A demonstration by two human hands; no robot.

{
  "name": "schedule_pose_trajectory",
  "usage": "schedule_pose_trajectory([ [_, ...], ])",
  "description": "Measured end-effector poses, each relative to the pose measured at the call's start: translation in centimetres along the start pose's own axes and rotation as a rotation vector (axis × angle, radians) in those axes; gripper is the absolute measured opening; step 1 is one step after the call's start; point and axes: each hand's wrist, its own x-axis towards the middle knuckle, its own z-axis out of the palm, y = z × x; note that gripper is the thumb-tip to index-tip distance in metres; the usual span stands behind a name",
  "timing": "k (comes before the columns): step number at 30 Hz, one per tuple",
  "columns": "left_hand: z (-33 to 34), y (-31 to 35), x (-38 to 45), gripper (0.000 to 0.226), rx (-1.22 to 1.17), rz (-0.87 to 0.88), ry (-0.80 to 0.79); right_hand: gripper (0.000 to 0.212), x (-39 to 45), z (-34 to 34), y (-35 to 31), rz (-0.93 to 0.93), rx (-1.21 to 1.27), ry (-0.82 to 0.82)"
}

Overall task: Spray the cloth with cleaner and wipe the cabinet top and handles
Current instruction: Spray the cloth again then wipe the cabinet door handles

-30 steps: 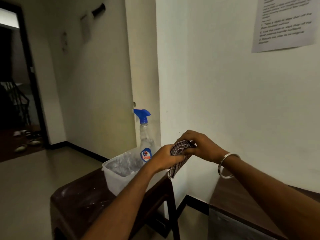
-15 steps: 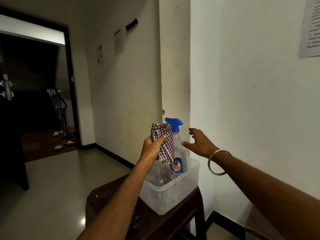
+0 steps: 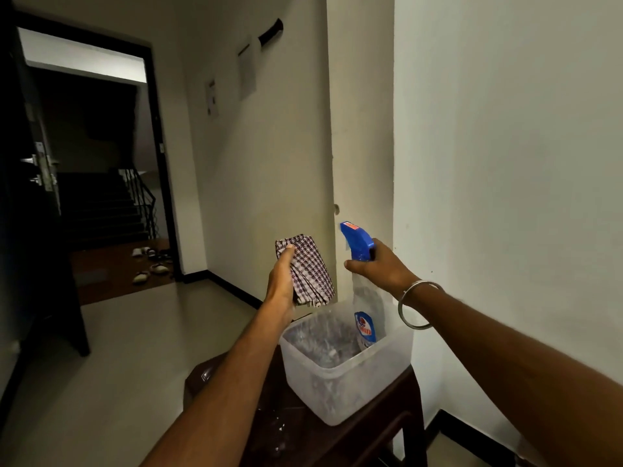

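My left hand (image 3: 281, 284) holds a folded checked cloth (image 3: 308, 271) upright above the plastic tub. My right hand (image 3: 381, 266) is closed round the neck of a clear spray bottle (image 3: 367, 305) with a blue trigger head (image 3: 355, 239). The nozzle points left, toward the cloth, a short gap away. The bottle's base still sits inside the tub. The cabinet is out of view.
A translucent plastic tub (image 3: 354, 382) stands on a dark wooden stool (image 3: 303, 433) against the white wall. To the left lie open tiled floor, a dark doorway (image 3: 101, 163) with stairs behind it and several slippers on a mat. An open dark door stands at far left.
My right hand let go of the cloth, reached to the bottle and closed on its neck. My left hand raised the cloth upright. The view swung left, away from the cabinet.
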Motion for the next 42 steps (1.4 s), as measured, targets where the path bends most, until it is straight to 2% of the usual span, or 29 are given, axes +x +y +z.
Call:
schedule_pose_trajectory([
  [3, -0.2, -0.3, 0.1, 0.045, -0.02, 0.0, -0.003, 0.04, -0.6, 0.5, -0.3, -0.048, 0.097, 0.033],
  [7, -0.3, -0.4, -0.3, 0.039, -0.035, -0.014, -0.018, 0.029, -1.3, 1.3, -0.6, -0.179, 0.098, -0.007],
  [9, -0.5, -0.4, -0.4, 0.043, -0.03, -0.015, -0.012, 0.033, -1.7, 1.8, -0.8, -0.237, 0.119, 0.021],
  [12, -1.0, -0.3, -0.3, 0.047, -0.004, -0.019, 0.009, 0.026, -2.0, 1.6, -2.1, -0.282, 0.178, 0.081],
  [17, -2.0, -0.3, 0.0, 0.054, 0.008, -0.025, 0.069, 0.015, -1.8, -0.3, -6.7, -0.401, 0.239, 0.167],
  [24, -2.1, 0.0, -0.5, 0.056, -0.016, -0.029, 0.064, 0.002, -1.5, -2.5, -13.9, -0.533, 0.183, 0.14],
  [29, -2.0, 0.2, -1.0, 0.057, -0.009, -0.024, 0.054, 0.015, -2.3, -3.3, -15.6, -0.506, 0.071, 0.085],
  [35, -1.5, 0.5, -1.7, 0.054, -0.009, -0.021, 0.044, 0.021, -4.8, -2.9, -14.2, -0.407, -0.013, 0.0],
  [42, -0.4, 0.6, -3.1, 0.047, -0.035, -0.012, -0.009, 0.024, -7.8, -2.3, -11.7, -0.211, -0.079, -0.089],
])
